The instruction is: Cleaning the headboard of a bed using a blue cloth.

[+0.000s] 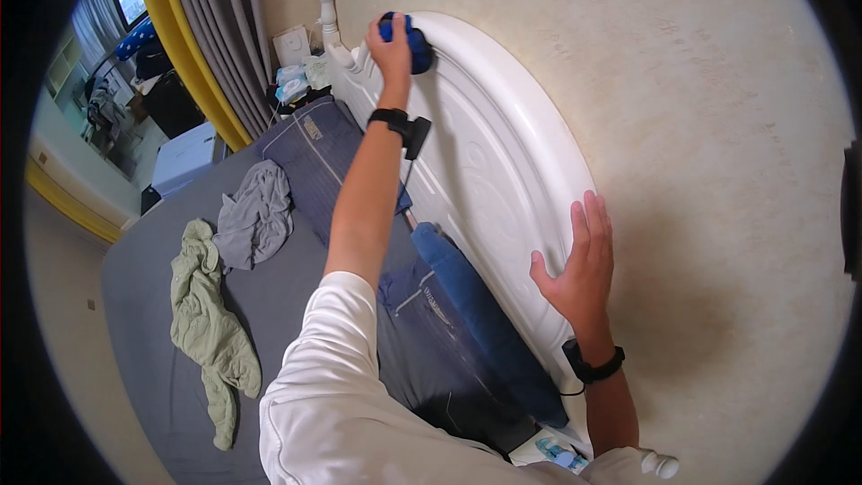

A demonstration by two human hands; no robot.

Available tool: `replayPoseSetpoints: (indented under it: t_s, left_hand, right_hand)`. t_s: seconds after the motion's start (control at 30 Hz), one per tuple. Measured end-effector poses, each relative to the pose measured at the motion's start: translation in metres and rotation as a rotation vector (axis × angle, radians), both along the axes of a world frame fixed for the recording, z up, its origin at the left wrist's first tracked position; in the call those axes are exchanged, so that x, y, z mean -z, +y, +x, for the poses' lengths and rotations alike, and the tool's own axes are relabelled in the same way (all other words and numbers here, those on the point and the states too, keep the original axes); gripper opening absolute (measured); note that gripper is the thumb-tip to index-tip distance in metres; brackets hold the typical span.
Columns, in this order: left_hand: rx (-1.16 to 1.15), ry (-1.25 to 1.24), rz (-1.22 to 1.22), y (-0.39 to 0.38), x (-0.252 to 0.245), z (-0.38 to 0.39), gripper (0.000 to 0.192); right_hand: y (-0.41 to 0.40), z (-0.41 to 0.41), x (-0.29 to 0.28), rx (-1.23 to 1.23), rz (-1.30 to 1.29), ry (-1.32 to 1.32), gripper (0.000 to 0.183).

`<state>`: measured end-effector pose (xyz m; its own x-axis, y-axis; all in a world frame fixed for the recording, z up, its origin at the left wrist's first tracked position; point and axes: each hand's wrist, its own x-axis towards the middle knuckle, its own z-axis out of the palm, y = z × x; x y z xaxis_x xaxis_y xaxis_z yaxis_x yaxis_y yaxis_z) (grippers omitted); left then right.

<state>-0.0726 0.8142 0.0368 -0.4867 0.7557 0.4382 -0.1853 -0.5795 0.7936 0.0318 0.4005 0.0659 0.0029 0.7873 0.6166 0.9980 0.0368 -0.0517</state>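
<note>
At the far end of the white headboard point(532, 94), my left hand point(392, 47) grips a blue and dark cloth point(421, 54) against its curved top edge. Nearer to me, my right hand point(579, 263) rests by the same rim beside the wall, fingers extended and thumb apart, holding nothing. Both wrists carry black bands. A long blue cushion point(491, 323) leans along the foot of the headboard, over a dark patterned pillow point(431, 296).
Another dark pillow point(313, 148) lies at the bed's far side. A grey cloth point(256, 215) and a green garment point(209, 330) lie on the grey sheet point(148, 289). Packets point(293, 84) stand by the far headboard post point(327, 10); grey curtains point(225, 34) hang beyond.
</note>
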Motion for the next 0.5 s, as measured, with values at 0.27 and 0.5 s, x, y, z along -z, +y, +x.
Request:
replayPoseSetpoints:
  t_s: [0.27, 0.5]
  left_hand:
    - [0.010, 0.245, 0.345, -0.120, -0.040, 0.015, 0.018]
    - [0.110, 0.311, 0.466, -0.212, -0.031, 0.030, 0.017]
  right_hand:
    - [0.002, -0.001, 0.002, -0.003, 0.029, -0.050, 0.075]
    - [-0.001, 0.003, 0.005, -0.035, 0.027, 0.040, 0.066]
